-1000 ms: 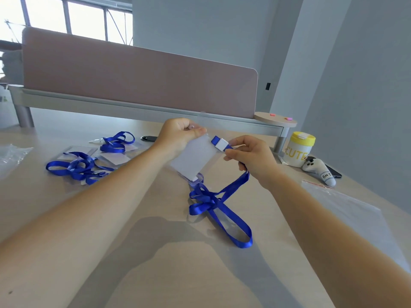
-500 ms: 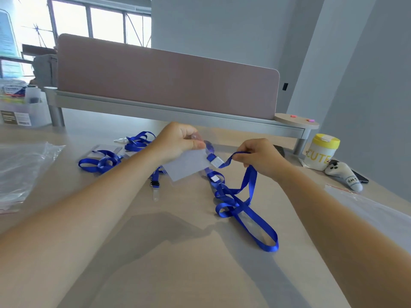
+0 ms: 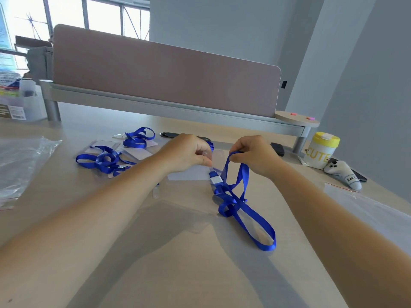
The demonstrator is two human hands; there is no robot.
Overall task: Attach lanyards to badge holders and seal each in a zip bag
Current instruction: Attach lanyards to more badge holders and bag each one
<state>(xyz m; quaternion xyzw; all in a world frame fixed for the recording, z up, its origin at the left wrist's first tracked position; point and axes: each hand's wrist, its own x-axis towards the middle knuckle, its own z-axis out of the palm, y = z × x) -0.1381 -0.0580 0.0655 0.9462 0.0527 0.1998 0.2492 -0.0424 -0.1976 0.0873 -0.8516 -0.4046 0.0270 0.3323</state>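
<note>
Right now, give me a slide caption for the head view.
Left hand pinches a badge holder while right hand lifts its blue lanyard.

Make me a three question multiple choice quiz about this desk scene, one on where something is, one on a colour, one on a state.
1. Where is the yellow-lidded cup?
A far right of the desk
B far left
C between the hands

2. What colour is the lanyard?
A red
B blue
C green

3. What is the left hand doing?
A resting flat
B pinching the badge holder
C holding a zip bag

A: it stands beside the divider's end post.
B: the ribbon is blue.
B: thumb and fingers close on its top edge, while the right hand lifts the ribbon.
</note>
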